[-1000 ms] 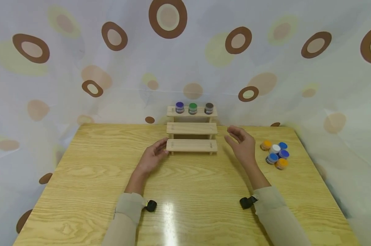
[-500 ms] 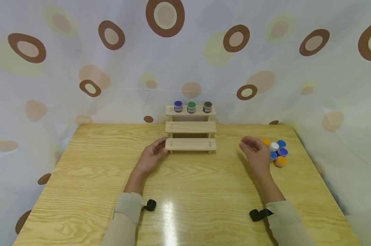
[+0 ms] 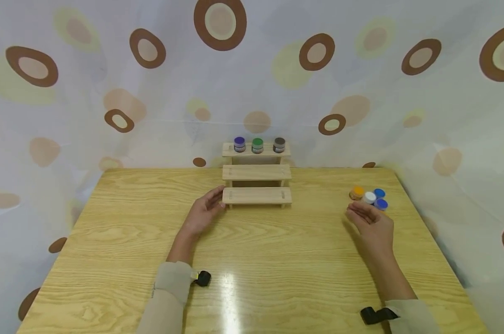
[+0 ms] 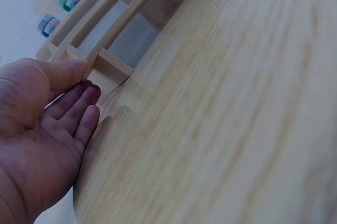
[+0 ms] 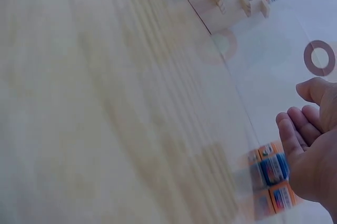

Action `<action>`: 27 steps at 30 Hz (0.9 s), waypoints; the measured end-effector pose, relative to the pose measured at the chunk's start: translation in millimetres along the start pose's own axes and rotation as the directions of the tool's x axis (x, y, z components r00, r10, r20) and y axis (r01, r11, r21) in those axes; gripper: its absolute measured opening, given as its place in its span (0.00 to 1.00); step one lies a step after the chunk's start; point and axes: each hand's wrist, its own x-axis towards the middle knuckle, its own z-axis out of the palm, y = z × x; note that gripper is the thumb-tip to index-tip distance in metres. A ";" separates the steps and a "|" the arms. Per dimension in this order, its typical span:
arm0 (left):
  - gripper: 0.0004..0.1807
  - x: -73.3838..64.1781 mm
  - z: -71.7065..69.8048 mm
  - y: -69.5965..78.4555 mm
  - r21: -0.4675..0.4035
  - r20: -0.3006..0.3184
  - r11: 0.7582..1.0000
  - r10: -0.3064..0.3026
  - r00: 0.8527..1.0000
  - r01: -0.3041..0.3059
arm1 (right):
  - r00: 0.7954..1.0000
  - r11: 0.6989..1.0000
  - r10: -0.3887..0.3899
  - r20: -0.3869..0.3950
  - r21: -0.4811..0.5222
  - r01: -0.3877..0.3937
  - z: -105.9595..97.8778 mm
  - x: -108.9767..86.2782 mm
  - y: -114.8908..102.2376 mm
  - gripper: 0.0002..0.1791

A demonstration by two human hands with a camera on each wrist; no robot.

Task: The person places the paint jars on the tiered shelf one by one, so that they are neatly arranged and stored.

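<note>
A three-step wooden display rack (image 3: 257, 172) stands at the back of the table. On its top step sit paint jars with purple (image 3: 239, 144), green (image 3: 257, 146) and dark brown (image 3: 279, 145) lids. My left hand (image 3: 201, 216) holds the left end of the lowest step, thumb against its edge in the left wrist view. Loosely bent and holding nothing, my right hand (image 3: 375, 228) hovers beside more paint jars: orange (image 3: 357, 193), white (image 3: 370, 198), blue (image 3: 379, 193) and purple (image 3: 381, 204). It hides others from the head view; the right wrist view shows a blue jar (image 5: 275, 169) near it.
The wood-grain table (image 3: 277, 264) reaches back to a white curtain (image 3: 168, 97) patterned with brown rings. Small black wrist cameras (image 3: 203, 278) are strapped to both sleeves. The jar group lies well to the right of the rack.
My right hand has moved right and nearer the body, from beside the rack to the jar group, covering its front jars. My left hand stays at the rack; the head view shifts slightly.
</note>
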 end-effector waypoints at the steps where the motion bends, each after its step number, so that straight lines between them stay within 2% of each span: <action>1: 0.33 -0.1 0.0 -0.3 0.002 0.001 1.000 -0.001 1.000 0.001 | 1.000 1.000 0.001 -0.002 -0.015 -0.001 -4.1 -1.9 -0.6 0.23; 9: 0.33 -2.6 -0.7 -1.0 -0.013 0.003 1.000 -0.010 1.000 0.010 | 1.000 0.982 0.006 0.020 -0.191 -0.002 -34.6 -13.0 -1.9 0.23; 18: 0.33 -1.7 2.0 0.1 -0.006 0.006 1.000 -0.002 1.000 0.002 | 0.995 0.968 0.074 -0.060 -0.236 -0.086 -77.8 -16.0 0.4 0.24; 22: 0.33 -0.6 2.6 0.5 0.000 0.001 1.000 -0.004 1.000 0.004 | 0.988 0.975 0.105 -0.115 -0.183 -0.125 -93.0 -11.5 0.5 0.22; 27: 0.34 0.4 2.1 0.7 -0.007 -0.002 1.000 -0.004 1.000 0.004 | 0.982 0.994 0.090 -0.166 -0.041 -0.098 -103.4 -0.7 1.3 0.15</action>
